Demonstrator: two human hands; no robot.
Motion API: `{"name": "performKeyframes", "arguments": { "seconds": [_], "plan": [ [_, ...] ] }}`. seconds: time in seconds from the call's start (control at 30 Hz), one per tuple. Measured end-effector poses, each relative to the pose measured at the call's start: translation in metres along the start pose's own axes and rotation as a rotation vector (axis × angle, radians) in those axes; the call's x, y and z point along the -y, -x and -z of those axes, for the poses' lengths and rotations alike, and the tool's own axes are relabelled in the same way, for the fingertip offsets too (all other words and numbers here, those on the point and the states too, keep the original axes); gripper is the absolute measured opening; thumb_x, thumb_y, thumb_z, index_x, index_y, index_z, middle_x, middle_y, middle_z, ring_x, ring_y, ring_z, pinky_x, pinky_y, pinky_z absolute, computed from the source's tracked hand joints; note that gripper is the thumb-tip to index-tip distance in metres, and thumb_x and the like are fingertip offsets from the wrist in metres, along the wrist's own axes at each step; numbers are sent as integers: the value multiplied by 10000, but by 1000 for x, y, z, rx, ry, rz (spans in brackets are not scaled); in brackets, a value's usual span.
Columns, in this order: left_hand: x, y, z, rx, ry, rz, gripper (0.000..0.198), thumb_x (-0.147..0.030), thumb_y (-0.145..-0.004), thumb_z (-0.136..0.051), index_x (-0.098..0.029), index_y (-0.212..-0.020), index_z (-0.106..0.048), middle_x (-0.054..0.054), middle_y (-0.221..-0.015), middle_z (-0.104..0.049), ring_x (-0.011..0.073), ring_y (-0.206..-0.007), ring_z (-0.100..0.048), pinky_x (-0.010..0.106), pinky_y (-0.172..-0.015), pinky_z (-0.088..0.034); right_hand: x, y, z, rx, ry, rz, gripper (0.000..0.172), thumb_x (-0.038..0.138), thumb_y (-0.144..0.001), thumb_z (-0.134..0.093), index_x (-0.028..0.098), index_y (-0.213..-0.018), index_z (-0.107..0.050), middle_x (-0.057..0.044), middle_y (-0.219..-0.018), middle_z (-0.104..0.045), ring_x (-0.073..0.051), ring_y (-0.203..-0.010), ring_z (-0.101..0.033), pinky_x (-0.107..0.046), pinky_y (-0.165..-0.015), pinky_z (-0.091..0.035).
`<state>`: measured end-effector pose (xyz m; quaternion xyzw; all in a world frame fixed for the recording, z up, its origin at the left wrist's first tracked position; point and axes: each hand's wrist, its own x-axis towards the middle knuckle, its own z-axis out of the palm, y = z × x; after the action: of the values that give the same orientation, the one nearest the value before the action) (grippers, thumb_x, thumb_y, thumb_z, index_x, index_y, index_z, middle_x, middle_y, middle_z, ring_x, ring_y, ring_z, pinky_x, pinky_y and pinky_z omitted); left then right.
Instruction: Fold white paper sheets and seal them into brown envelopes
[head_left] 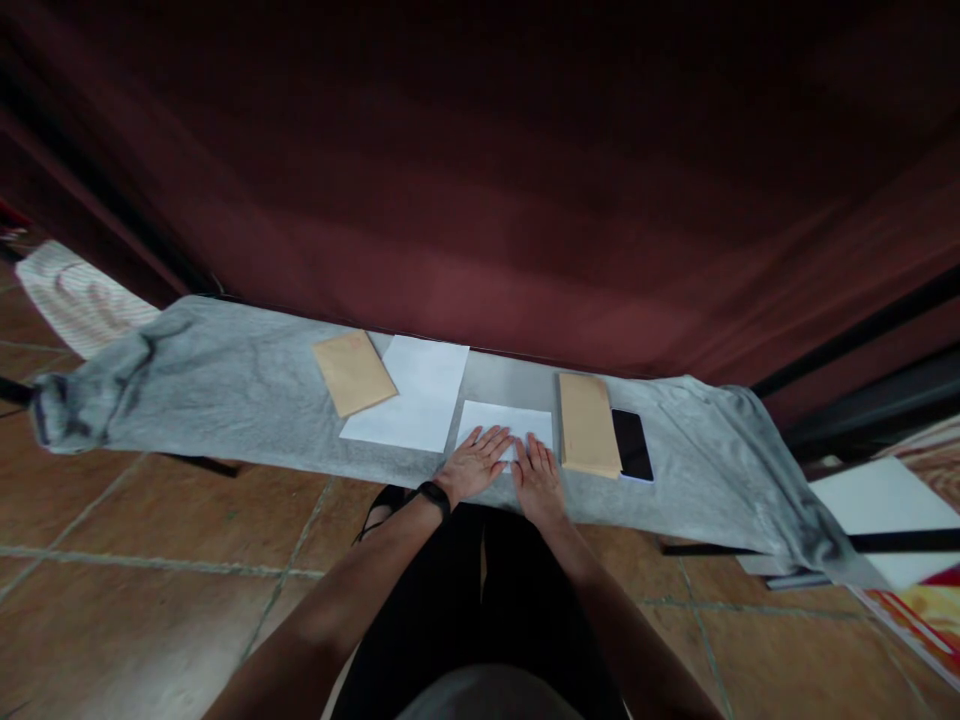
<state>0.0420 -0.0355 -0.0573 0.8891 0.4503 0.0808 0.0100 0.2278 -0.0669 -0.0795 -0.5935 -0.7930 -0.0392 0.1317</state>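
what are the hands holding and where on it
Nothing is gripped: left hand and right hand lie flat, palms down, on the near edge of the small white sheet.

The small white sheet (510, 415) lay flat on the grey-covered surface (225, 390), close to its near edge and about in the middle of its length. It was a plain rectangle, wider than deep, with no print that could be seen, and its long side ran along the edge of the surface. Its far part was free and smooth. Its near part was covered by your left grip (474, 462) and your right grip (538, 478), both spread flat on it, side by side.
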Motion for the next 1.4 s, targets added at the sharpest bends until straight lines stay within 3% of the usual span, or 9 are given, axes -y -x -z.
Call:
{"name": "performKeyframes", "arguments": {
  "seconds": [0.13,0.3,0.5,0.63,0.8,0.9,1.13,1.3,1.4],
  "plan": [
    [-5,8,-1,-22,13,141,550,-428,-1048,-295,-208,-1545,-376,99,-1636,-313,238,-1524,-263,494,-1245,-196,-4,23,4,-59,-22,-1,561,361,-1055,-376,122,-1562,-341,-194,-1628,-290,-303,-1486,-326,-500,-1185,-289],
    [-9,23,-7,-119,-4,315,625,-453,-1035,-294,-110,-1556,-337,164,-1615,-330,269,-1520,-265,479,-1233,-251,-8,38,9,-61,-48,-46,609,406,-1058,-357,72,-1565,-308,-214,-1594,-355,-307,-1476,-346,-507,-1181,-305],
    [-7,43,-9,-164,-7,425,646,-436,-1033,-264,-54,-1550,-326,208,-1583,-369,308,-1494,-324,512,-1204,-312,-15,54,16,-43,-46,-65,622,417,-1057,-361,63,-1565,-301,-202,-1592,-367,-303,-1484,-336,-489,-1185,-315],
    [-13,49,-3,-196,-37,467,648,-420,-1029,-289,-15,-1532,-342,233,-1574,-376,333,-1499,-303,531,-1217,-278,-11,54,23,-50,-54,-113,591,389,-1058,-368,29,-1527,-373,-215,-1573,-392,-313,-1477,-348,-492,-1193,-313],
    [-41,33,1,-140,-3,278,585,-278,-1017,-299,-112,-1578,-282,116,-1631,-318,242,-1533,-231,461,-1249,-247,16,31,28,-28,-184,-47,504,319,-1065,-316,109,-1506,-444,-128,-1564,-438,-247,-1470,-376,-457,-1198,-332],
    [-51,27,-3,-79,11,211,597,-180,-981,-295,-107,-1574,-292,116,-1627,-326,229,-1529,-244,451,-1245,-257,24,24,26,-5,-208,6,495,327,-1068,-326,128,-1505,-450,-106,-1558,-450,-225,-1464,-387,-433,-1210,-319],
    [-37,23,-10,-115,22,290,591,-338,-1026,-288,-158,-1589,-266,124,-1582,-413,250,-1498,-327,482,-1207,-317,7,24,19,-25,-175,-62,515,357,-1065,-356,116,-1515,-431,-129,-1587,-393,-247,-1478,-363,-446,-1209,-309],
    [-32,-13,-9,8,45,249,557,-250,-1009,-262,-124,-1539,-380,121,-1596,-391,256,-1511,-294,463,-1208,-300,10,-14,14,61,-239,-104,516,313,-1084,-220,116,-1490,-470,-119,-1550,-461,-210,-1473,-372,-434,-1219,-284],
    [-24,-33,-11,36,41,245,571,-195,-984,-271,-89,-1534,-384,141,-1608,-359,262,-1520,-270,463,-1216,-278,11,-39,11,116,-240,-100,520,341,-1085,-229,130,-1514,-435,-105,-1572,-430,-213,-1489,-340,-440,-1225,-261]
  ]
}}
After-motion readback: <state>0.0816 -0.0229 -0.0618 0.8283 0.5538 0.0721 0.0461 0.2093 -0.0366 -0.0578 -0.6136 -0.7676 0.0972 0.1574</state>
